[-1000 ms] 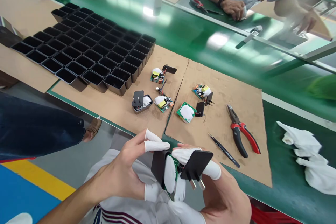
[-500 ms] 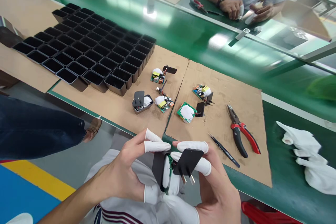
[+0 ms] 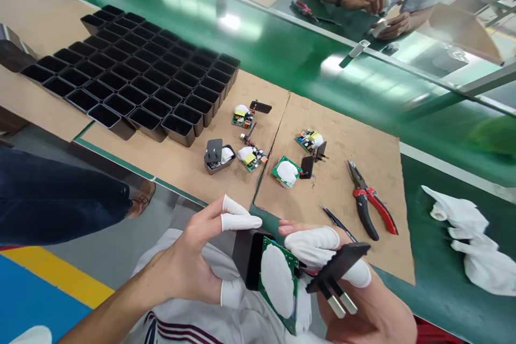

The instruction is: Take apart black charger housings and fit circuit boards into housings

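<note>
My left hand (image 3: 201, 258), in white finger cots, is wrapped round a black plastic case (image 3: 246, 258) whose open side faces right. My right hand (image 3: 355, 290), also in finger cots, grips a green circuit board (image 3: 278, 279) with a white blob of compound on its face. The board stands just at the mouth of the case, mostly outside it. Wired to the board, a black plug cover (image 3: 337, 269) with two metal prongs hangs against my right fingers. Part of the right thumb is hidden behind the board.
Many empty black cases (image 3: 141, 75) stand in rows on the left. Several circuit boards (image 3: 252, 157) and a partly filled case (image 3: 220, 157) lie mid-bench. Tweezers (image 3: 336, 220), red-black pliers (image 3: 368, 199) and white cloth-like pieces (image 3: 471, 242) lie right. A co-worker's hands (image 3: 379, 11) show across the bench.
My right hand has moved right, drawing the circuit board mostly out of the case. The plug cover has swung right with it. My left hand has kept its place. The co-worker's hands have shifted.
</note>
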The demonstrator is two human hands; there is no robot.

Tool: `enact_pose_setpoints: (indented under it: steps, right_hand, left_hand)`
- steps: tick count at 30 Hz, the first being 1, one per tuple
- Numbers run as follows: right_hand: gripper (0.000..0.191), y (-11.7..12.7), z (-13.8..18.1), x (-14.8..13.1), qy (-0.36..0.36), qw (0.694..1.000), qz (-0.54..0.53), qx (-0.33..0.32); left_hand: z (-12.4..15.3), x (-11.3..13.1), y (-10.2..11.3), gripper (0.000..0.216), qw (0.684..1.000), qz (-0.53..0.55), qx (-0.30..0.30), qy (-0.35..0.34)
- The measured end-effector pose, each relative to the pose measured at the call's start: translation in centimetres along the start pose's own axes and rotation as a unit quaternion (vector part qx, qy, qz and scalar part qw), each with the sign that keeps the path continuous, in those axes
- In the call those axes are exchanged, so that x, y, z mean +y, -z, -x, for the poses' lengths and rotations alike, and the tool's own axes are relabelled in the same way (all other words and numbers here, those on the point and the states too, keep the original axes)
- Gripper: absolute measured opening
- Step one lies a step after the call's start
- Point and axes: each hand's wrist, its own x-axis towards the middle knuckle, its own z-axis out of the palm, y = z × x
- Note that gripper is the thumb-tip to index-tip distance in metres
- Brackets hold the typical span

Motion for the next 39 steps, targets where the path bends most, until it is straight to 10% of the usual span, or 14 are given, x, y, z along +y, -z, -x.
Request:
enact_pose_setpoints:
  steps: [39]
  right_hand:
    - [0.061, -0.7, -0.5, 1.1, 0.028, 0.996, -0.055, -0.059]
  left_hand:
    - [0.1, -0.2, -0.1, 0.088, 1.0, 0.008, 0.013, -0.02]
